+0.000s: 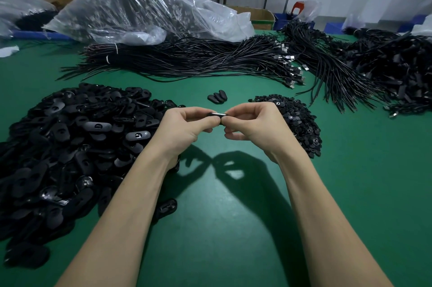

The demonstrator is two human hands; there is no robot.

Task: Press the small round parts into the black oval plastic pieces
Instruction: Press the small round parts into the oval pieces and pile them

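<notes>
Both my hands meet above the green table (210,228), holding one black oval piece (216,114) edge-on between them. My left hand (187,125) pinches its left end with thumb and curled fingers. My right hand (254,125) pinches its right end; any small round part there is hidden by the fingertips. A big heap of black oval pieces (70,146) lies at the left. A smaller heap of small round parts (297,120) lies at the right, behind my right hand. Three oval pieces (217,96) lie together just beyond my hands.
Bundles of black cables (198,60) stretch across the table behind the heaps, with more cable piles (385,69) at the right. A large clear plastic bag (145,8) of parts sits at the back. Cardboard boxes and a shelf stand along the far wall.
</notes>
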